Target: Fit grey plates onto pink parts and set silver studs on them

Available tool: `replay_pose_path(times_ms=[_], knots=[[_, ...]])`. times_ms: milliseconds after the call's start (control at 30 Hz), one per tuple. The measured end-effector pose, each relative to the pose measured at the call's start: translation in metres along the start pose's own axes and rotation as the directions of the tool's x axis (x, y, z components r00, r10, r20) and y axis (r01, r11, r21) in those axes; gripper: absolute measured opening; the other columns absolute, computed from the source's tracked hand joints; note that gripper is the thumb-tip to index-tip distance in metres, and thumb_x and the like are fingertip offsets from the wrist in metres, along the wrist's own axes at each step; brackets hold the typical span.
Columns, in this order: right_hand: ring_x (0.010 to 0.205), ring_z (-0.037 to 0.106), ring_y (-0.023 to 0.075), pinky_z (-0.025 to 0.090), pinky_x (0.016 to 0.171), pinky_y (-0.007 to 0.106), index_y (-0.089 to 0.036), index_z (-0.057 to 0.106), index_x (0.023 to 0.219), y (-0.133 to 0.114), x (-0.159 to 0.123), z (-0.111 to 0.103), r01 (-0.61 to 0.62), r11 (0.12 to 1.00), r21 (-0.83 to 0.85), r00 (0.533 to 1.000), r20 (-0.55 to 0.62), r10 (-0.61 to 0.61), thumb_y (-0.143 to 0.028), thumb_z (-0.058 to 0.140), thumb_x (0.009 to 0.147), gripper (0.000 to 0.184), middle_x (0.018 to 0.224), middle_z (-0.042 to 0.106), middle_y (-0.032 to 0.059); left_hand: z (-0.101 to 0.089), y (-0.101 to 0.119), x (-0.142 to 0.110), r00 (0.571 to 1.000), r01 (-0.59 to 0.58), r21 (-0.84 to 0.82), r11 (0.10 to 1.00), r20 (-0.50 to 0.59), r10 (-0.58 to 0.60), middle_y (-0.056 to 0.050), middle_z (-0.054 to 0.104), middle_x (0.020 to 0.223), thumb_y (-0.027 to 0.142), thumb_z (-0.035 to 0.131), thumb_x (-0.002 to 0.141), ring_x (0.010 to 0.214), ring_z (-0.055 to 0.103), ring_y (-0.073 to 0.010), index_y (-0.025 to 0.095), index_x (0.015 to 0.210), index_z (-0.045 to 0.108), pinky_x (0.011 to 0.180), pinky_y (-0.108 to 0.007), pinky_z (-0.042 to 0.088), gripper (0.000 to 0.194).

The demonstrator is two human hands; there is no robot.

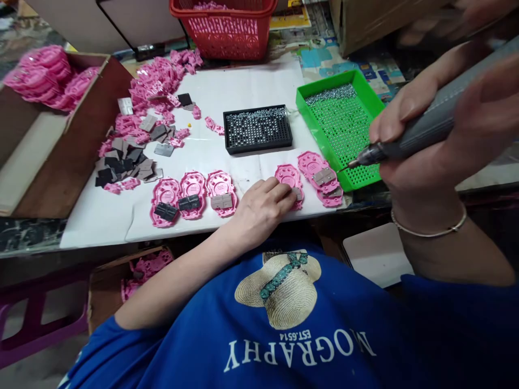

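Observation:
My left hand (265, 208) rests on the white table surface, fingers curled over a pink plastic shell (287, 174) and the grey plate on its lower end. An electric screwdriver (430, 116) is gripped in my right hand (417, 167), bit tip pointing left. That tip is by the green tray's near-left edge, beside overlapping pink shells (313, 163) with a grey plate (324, 176). Left of my left hand, three pink shells stand in a row: one with a grey plate (221, 201), two with black plates (189, 202).
A black perforated tray (258, 146) and a green perforated tray (365, 89) hold small screws. Loose grey and black plates (125, 162) lie near heaped pink parts (156, 78). A wooden box (81, 162) stands left, a red basket (227, 38) behind, a cardboard box (377, 21) back right.

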State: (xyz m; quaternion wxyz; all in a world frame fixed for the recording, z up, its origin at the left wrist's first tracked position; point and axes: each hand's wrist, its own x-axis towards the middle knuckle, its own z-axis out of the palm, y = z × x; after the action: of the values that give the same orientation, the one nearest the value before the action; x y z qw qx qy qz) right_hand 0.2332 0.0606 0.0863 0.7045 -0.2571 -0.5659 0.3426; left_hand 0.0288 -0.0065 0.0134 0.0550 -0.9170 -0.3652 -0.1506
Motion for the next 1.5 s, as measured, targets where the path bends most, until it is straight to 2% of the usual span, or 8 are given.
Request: replay_pose_path(times_ms=[100, 300, 433, 567, 733, 1033, 1200, 1500], knots=[[0.048, 0.05, 0.0001, 0.039, 0.039, 0.024, -0.029, 0.074, 0.084, 0.002, -0.011, 0.023, 0.151, 0.984, 0.095, 0.987, 0.037, -0.155, -0.041, 0.073, 0.082, 0.012, 0.106, 0.062, -0.0069, 0.0, 0.0, 0.0, 1.0, -0.013, 0.014, 1.0, -0.004, 0.013, -0.01, 0.067, 0.107, 0.017, 0.044, 0.1, 0.09, 0.056, -0.0203, 0.013, 0.116, 0.063, 0.075, -0.033, 0.047, 0.025], [0.039, 0.042, 0.0107, 0.032, 0.034, 0.03, -0.029, 0.067, 0.096, 0.011, -0.02, 0.036, -0.033, 0.992, 0.126, 0.992, 0.126, 0.016, -0.046, 0.076, 0.077, 0.027, 0.058, 0.048, -0.0054, -0.002, 0.002, 0.003, 1.0, -0.031, 0.047, 0.998, -0.004, 0.031, -0.01, 0.067, 0.106, 0.015, 0.042, 0.1, 0.088, 0.056, -0.0208, 0.012, 0.113, 0.064, 0.071, -0.033, 0.045, 0.026], [0.041, 0.043, 0.0121, 0.036, 0.038, 0.03, -0.033, 0.066, 0.096, 0.022, -0.026, 0.038, -0.049, 0.998, 0.03, 0.992, 0.117, 0.046, -0.053, 0.071, 0.076, 0.029, 0.059, 0.054, -0.0057, -0.002, 0.002, 0.003, 1.0, -0.024, 0.039, 0.999, 0.006, 0.024, -0.01, 0.067, 0.106, 0.016, 0.041, 0.101, 0.089, 0.055, -0.0208, 0.013, 0.114, 0.063, 0.071, -0.033, 0.046, 0.026], [0.038, 0.042, 0.0144, 0.037, 0.038, 0.032, -0.04, 0.063, 0.099, 0.028, -0.029, 0.039, -0.064, 0.997, 0.053, 0.987, 0.151, 0.056, -0.055, 0.069, 0.077, 0.028, 0.055, 0.049, -0.0071, -0.002, 0.003, 0.003, 1.0, -0.025, 0.024, 0.999, 0.019, 0.024, -0.01, 0.066, 0.107, 0.016, 0.041, 0.101, 0.089, 0.055, -0.0205, 0.013, 0.113, 0.063, 0.072, -0.033, 0.046, 0.026], [0.04, 0.042, 0.0131, 0.035, 0.041, 0.032, -0.031, 0.063, 0.101, 0.029, -0.031, 0.039, -0.132, 0.987, 0.092, 0.98, 0.161, 0.116, -0.046, 0.072, 0.077, 0.03, 0.058, 0.051, -0.007, -0.001, 0.002, 0.003, 1.0, -0.015, 0.0, 1.0, 0.017, 0.015, -0.01, 0.066, 0.104, 0.017, 0.039, 0.101, 0.088, 0.054, -0.0204, 0.013, 0.11, 0.064, 0.073, -0.033, 0.046, 0.027], [0.042, 0.045, 0.0108, 0.036, 0.04, 0.028, -0.028, 0.067, 0.102, 0.041, -0.032, 0.038, -0.105, 0.97, 0.218, 0.974, 0.221, 0.055, -0.033, 0.072, 0.078, 0.025, 0.059, 0.054, -0.0065, -0.001, 0.001, 0.003, 1.0, -0.013, -0.096, 0.995, -0.016, 0.011, -0.011, 0.065, 0.104, 0.016, 0.038, 0.102, 0.092, 0.053, -0.0192, 0.011, 0.111, 0.064, 0.078, -0.031, 0.049, 0.028], [0.041, 0.042, 0.0089, 0.038, 0.043, 0.026, -0.027, 0.06, 0.089, 0.039, -0.033, 0.039, -0.156, 0.975, 0.16, 0.966, 0.231, 0.117, -0.041, 0.075, 0.077, 0.024, 0.056, 0.049, -0.0085, 0.001, 0.002, 0.002, 0.999, 0.028, -0.178, 0.984, -0.03, -0.034, -0.009, 0.065, 0.103, 0.014, 0.042, 0.1, 0.093, 0.052, -0.0185, 0.013, 0.111, 0.064, 0.08, -0.03, 0.05, 0.024], [0.042, 0.045, 0.0111, 0.039, 0.042, 0.028, -0.032, 0.059, 0.104, 0.042, -0.03, 0.035, -0.162, 0.983, 0.092, 0.957, 0.259, 0.133, -0.052, 0.071, 0.076, 0.036, 0.059, 0.053, -0.0074, -0.001, 0.003, 0.003, 0.999, 0.029, -0.178, 0.984, -0.028, -0.034, -0.009, 0.064, 0.102, 0.014, 0.044, 0.1, 0.092, 0.05, -0.0194, 0.013, 0.112, 0.064, 0.079, -0.03, 0.049, 0.023]])
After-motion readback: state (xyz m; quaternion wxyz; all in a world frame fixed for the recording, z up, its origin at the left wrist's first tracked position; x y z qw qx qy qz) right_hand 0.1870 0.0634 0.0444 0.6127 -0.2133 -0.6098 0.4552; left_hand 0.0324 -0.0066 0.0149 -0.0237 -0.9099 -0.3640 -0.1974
